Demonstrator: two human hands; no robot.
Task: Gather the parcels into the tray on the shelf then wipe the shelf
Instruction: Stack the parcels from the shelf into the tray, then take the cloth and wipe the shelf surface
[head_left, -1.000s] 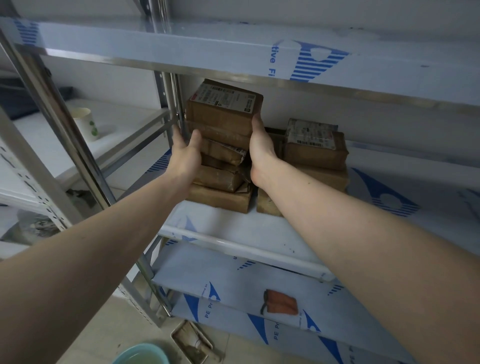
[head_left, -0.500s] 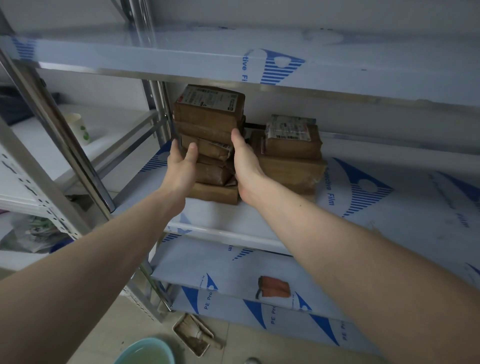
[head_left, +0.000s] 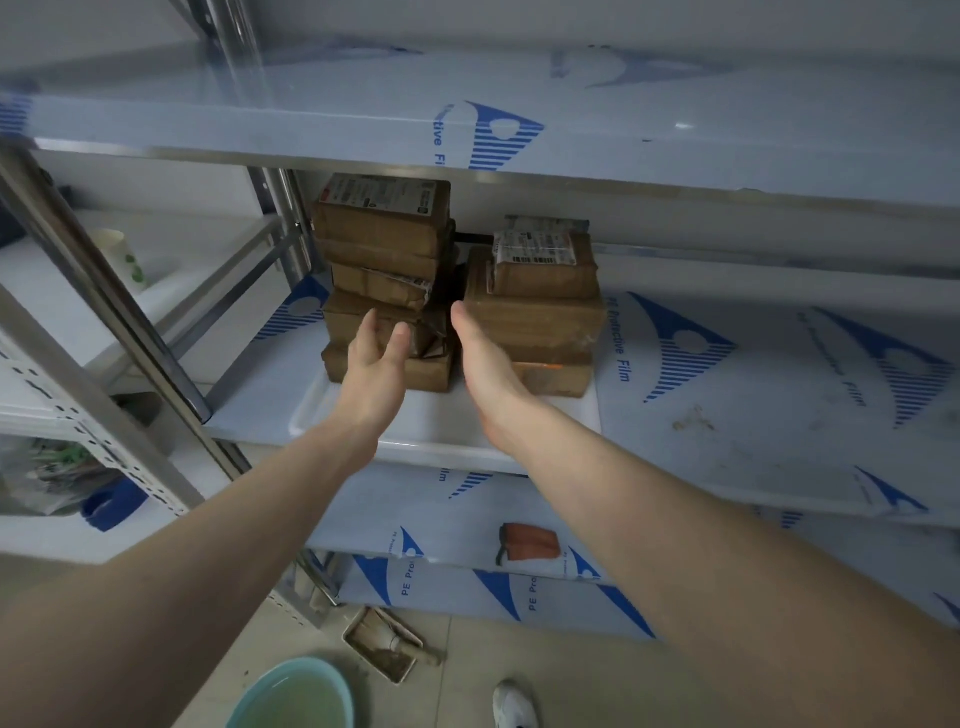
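Observation:
Two stacks of brown taped parcels stand in a white tray (head_left: 441, 423) on the middle shelf (head_left: 753, 415). The left stack (head_left: 382, 249) is taller, with several parcels; the right stack (head_left: 537, 312) is lower and carries a labelled parcel on top. My left hand (head_left: 376, 358) hovers with straight fingers just in front of the left stack's lower parcels, holding nothing. My right hand (head_left: 480, 358) is flat and edge-on in front of the gap between the stacks, also holding nothing.
An upper shelf (head_left: 467, 119) overhangs the parcels. An orange cloth (head_left: 530, 543) lies on the lower shelf. On the floor are a green basin of water (head_left: 296, 696) and a dustpan with brush (head_left: 387, 644). A steel post (head_left: 104, 291) stands at left.
Both hands have let go of the left stack and drawn back and down toward me. The stack stays upright in the tray.

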